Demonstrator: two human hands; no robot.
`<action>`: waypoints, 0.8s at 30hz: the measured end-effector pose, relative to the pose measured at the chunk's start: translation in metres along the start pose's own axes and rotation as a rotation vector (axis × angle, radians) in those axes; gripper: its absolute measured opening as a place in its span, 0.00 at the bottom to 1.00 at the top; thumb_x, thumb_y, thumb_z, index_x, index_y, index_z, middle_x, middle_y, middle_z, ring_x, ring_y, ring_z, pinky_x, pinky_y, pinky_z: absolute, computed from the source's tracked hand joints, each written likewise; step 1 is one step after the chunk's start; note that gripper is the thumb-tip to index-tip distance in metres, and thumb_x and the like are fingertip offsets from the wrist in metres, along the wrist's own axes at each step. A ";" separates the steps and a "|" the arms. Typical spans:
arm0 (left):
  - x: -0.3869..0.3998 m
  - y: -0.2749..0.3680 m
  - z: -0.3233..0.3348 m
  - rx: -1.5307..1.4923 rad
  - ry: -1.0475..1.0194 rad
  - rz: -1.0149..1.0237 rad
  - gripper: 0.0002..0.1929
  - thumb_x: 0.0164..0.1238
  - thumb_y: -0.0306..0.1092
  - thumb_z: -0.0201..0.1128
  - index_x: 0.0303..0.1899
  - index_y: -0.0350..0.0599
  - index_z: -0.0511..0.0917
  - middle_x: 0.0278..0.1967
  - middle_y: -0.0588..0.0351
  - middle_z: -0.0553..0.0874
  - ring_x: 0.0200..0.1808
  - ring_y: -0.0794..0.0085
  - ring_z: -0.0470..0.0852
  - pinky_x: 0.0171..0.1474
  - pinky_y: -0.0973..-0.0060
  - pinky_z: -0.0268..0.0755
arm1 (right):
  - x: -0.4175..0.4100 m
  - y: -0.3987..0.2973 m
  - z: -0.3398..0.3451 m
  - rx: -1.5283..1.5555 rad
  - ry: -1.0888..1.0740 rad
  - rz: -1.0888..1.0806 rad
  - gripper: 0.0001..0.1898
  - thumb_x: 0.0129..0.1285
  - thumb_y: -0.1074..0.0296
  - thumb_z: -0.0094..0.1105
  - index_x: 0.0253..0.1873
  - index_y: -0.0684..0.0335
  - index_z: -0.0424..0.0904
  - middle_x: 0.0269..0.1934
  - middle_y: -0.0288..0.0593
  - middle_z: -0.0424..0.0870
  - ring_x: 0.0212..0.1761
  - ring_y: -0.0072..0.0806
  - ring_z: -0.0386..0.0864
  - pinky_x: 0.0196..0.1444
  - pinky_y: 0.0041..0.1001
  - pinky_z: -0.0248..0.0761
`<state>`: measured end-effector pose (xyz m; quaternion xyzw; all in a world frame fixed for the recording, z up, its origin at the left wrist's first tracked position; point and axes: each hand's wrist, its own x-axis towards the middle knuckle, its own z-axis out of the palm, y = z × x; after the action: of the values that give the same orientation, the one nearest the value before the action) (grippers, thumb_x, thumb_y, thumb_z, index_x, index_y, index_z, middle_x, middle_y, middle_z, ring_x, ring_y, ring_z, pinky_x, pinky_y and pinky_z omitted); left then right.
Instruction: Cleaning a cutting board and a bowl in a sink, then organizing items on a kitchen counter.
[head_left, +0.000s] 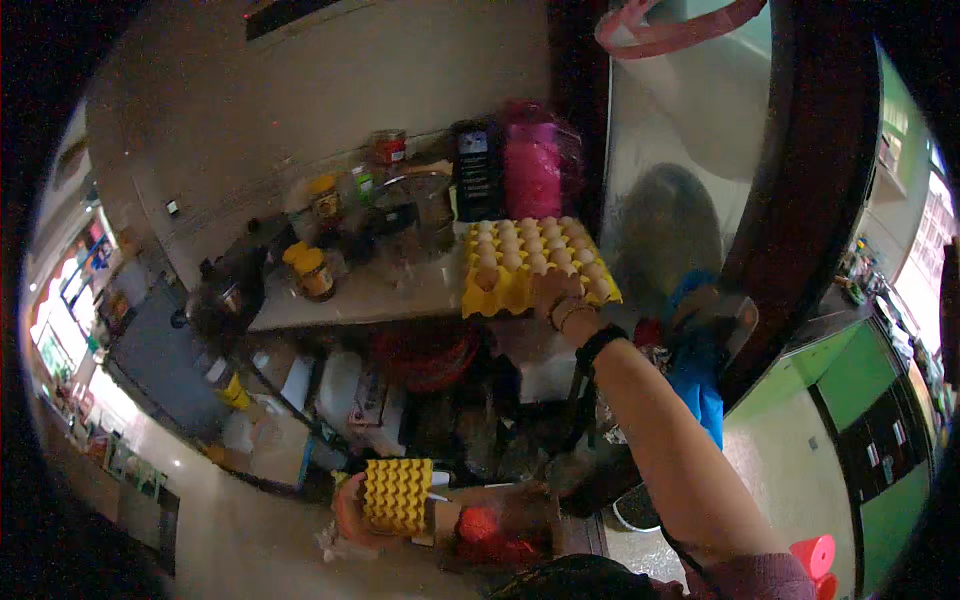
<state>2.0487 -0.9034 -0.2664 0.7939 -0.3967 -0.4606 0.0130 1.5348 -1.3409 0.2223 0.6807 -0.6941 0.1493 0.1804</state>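
Observation:
A yellow egg tray (512, 298) with many pale eggs (531, 244) stands at the right end of a light countertop (375, 289). My right hand (559, 291) reaches over its front edge, fingers down among the front eggs; whether an egg is gripped cannot be told. Bracelets and a black band circle the wrist. A few front cells left of the hand hold no egg. My left hand is out of view. Lower down, a second yellow egg tray (397, 495), with no eggs seen, lies near an open cardboard box (499, 499).
Behind the egg tray stand a pink wrapped container (532, 169) and a black box (478, 176). Yellow-lidded jars (313, 274) and a glass-like lid or bowl (420, 199) are further left. Shelves with boxes lie beneath the counter. A dark door frame (810, 187) rises at right.

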 end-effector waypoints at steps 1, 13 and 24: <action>0.016 0.013 -0.009 -0.037 -0.018 0.060 0.33 0.60 0.59 0.51 0.63 0.52 0.59 0.59 0.46 0.67 0.54 0.61 0.69 0.55 0.64 0.63 | -0.004 0.003 -0.003 -0.009 -0.005 -0.019 0.17 0.54 0.59 0.52 0.47 0.60 0.73 0.42 0.51 0.75 0.47 0.44 0.74 0.47 0.44 0.66; -0.026 0.393 -0.151 -0.525 -0.339 0.664 0.21 0.65 0.46 0.52 0.54 0.45 0.66 0.47 0.49 0.77 0.42 0.62 0.78 0.46 0.65 0.72 | 0.026 0.018 -0.012 -0.105 -0.159 -0.290 0.16 0.55 0.58 0.52 0.45 0.59 0.74 0.40 0.52 0.76 0.42 0.45 0.76 0.43 0.43 0.69; -0.120 0.604 -0.162 -1.242 -1.099 0.678 0.21 0.65 0.54 0.51 0.51 0.50 0.70 0.42 0.53 0.80 0.39 0.64 0.80 0.42 0.60 0.74 | -0.021 -0.080 -0.072 0.274 -0.333 -0.578 0.13 0.53 0.57 0.50 0.36 0.61 0.73 0.30 0.47 0.78 0.35 0.45 0.78 0.37 0.40 0.71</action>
<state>1.7642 -1.2966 0.1464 0.1514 -0.2397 -0.8787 0.3840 1.6180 -1.2920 0.2742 0.8818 -0.4662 0.0707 0.0065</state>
